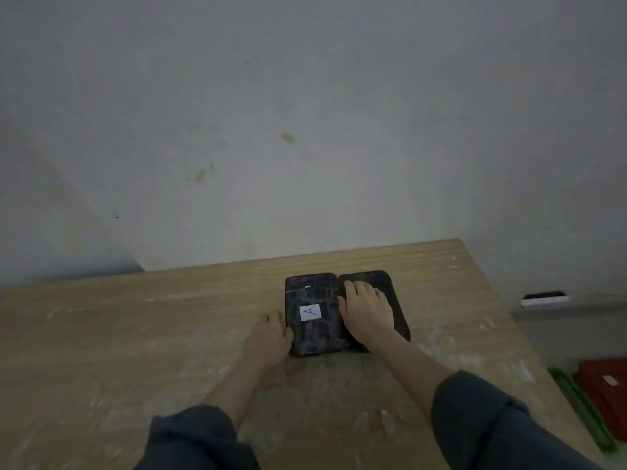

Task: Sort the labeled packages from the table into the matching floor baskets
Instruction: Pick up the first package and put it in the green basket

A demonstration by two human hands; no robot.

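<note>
Black-wrapped packages — one labelled A (315, 315), one (390, 300) beside it — remain on the table (135, 334). Right hand (364, 308) lies flat on the second; left hand (269, 337) touches A's edge, neither gripping.

A small white paper label (310, 312) carries one handwritten capital letter, "A", turned sideways. It sits on top of the left dark package (314, 313), the nearer-left of two lying side by side on the wooden table (135, 334). At far right, on the floor, a red basket (604, 391) bears a white tag (609, 380), too blurred to read.
</note>
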